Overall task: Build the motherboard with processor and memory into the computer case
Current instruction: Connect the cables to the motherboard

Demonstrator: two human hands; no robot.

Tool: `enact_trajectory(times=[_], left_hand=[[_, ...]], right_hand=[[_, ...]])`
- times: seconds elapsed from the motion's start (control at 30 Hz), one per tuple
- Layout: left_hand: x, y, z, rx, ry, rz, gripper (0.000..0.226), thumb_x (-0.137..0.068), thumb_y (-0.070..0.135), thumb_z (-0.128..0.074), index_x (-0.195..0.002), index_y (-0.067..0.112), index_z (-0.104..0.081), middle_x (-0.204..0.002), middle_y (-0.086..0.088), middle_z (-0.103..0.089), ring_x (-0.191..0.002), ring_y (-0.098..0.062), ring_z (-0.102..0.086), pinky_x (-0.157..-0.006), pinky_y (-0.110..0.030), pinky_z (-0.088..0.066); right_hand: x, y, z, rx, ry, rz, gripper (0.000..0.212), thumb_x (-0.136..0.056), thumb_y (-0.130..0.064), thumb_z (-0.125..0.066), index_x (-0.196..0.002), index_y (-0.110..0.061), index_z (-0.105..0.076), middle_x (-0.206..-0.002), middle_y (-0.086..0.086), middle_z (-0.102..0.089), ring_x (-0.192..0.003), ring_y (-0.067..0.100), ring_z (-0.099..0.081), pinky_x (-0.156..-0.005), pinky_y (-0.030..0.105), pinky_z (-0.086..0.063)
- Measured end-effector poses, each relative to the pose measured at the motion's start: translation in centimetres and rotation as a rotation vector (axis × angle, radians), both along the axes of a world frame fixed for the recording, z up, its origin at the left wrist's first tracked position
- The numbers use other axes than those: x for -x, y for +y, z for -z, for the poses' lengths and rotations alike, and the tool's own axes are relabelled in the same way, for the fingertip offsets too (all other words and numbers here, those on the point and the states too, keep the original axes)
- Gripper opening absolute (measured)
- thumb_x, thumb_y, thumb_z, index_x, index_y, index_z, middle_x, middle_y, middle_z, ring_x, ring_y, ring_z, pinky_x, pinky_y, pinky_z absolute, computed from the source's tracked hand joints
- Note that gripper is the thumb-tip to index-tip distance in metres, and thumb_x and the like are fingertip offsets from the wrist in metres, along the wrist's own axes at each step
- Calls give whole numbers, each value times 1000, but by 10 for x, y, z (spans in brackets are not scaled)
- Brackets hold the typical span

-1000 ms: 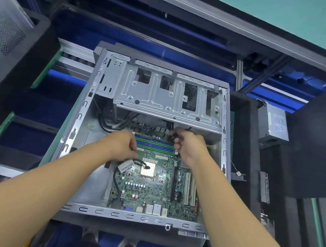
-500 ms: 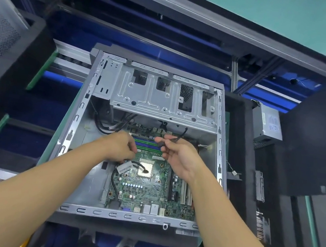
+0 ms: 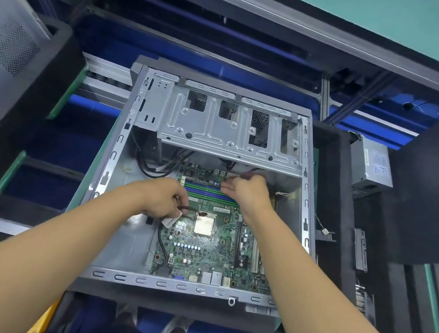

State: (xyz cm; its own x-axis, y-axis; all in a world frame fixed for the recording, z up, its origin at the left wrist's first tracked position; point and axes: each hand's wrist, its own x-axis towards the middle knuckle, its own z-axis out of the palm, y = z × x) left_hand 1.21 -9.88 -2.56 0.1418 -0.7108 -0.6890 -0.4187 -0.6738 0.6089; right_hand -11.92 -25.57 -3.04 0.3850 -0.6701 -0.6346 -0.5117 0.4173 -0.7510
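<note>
Now | left hand (image 3: pixel 161 199) grips cable (image 3: pixel 159 242) | right hand (image 3: pixel 248 195) pinches wire (image 3: pixel 247 174) (over motherboard (image 3: pixel 199 259))

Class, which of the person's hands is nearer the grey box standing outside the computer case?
Right. The right hand is inside the case, left of the grey box; the left hand lies further left.

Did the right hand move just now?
Yes: the right hand, pinching a black cable, went farther into the case, from over the memory slots toward the drive cage.
</note>
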Motion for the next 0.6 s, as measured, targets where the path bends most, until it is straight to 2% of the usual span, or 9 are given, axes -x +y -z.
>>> enact_trajectory(times=[0.07, 0.13, 0.2, 0.27, 0.33, 0.4, 0.47, 0.53, 0.6], left_hand=[[0, 0, 0, 2, 29, -14, 15, -91, 5, -63, -93, 19, -68, -73, -7, -57, -65, -22, -50, -65, -35, -50], [-2, 1, 0, -3, 73, -9, 16, -92, 6, -62, -98, 17, -70, -68, -6, -52, -63, -23, -50, -66, -36, -51], [-4, 3, -2, 5, 118, 26, 18, -92, 7, -63, -92, 23, -72, -68, -6, -52, -62, -21, -49, -62, -33, -50], [-6, 5, -4, 8, 141, 67, 22, -92, 9, -64, -87, 28, -73, -69, -5, -55, -62, -20, -51, -63, -33, -52], [-6, 4, -6, 8, 133, 104, 25, -91, 12, -65, -84, 35, -73, -65, 4, -60, -58, -13, -54, -61, -27, -52], [-4, 1, -10, 14, 78, 168, 24, -91, 16, -67, -90, 39, -74, -60, 17, -62, -56, -3, -54, -60, -19, -48], [-2, -2, -12, 8, 44, 220, 21, -90, 19, -68, -101, 35, -76, -67, 19, -65, -65, -6, -55, -69, -26, -48], [0, -4, -15, -11, 45, 266, 19, -88, 21, -71, -104, 30, -76, -71, 18, -68, -68, -5, -57, -72, -24, -49], [2, -6, -16, -35, 53, 295, 18, -83, 25, -76, -102, 26, -75, -81, 10, -73, -73, -6, -62, -78, -27, -53]], right_hand=[[1, 7, -9, 250, 118, -162, 15, -98, -5, -51, -111, 0, -57, -102, 11, -69, -78, 17, -65, -57, 16, -49], [7, 10, -20, 493, 169, -350, 6, -93, -13, -57, -98, -15, -60, -92, -1, -63, -71, 11, -56, -52, 16, -40], [17, 13, -27, 517, 139, -658, 12, -90, -13, -60, -95, -24, -59, -95, -6, -59, -73, 5, -54, -58, 12, -42], [27, 19, -27, 404, 172, -1041, 17, -93, -16, -65, -107, -25, -61, -100, -7, -61, -78, 6, -57, -66, 16, -46], [31, 26, -22, 417, 228, -1315, 27, -93, -26, -70, -119, -24, -61, -101, -6, -62, -82, 9, -58, -72, 22, -50], [29, 31, -20, 459, 236, -1413, 15, -93, -30, -70, -107, -26, -65, -94, -5, -63, -82, 12, -59, -72, 30, -52], [26, 35, -20, 391, 220, -1437, 5, -93, -27, -71, -91, -26, -67, -90, -6, -69, -82, 12, -63, -73, 32, -53], [26, 38, -20, 277, 222, -1456, 10, -93, -27, -72, -85, -22, -70, -100, 3, -75, -90, 21, -69, -84, 39, -56], [29, 41, -19, 232, 204, -1459, 22, -93, -34, -71, -87, -13, -73, -100, 10, -74, -91, 25, -68, -85, 40, -54]])
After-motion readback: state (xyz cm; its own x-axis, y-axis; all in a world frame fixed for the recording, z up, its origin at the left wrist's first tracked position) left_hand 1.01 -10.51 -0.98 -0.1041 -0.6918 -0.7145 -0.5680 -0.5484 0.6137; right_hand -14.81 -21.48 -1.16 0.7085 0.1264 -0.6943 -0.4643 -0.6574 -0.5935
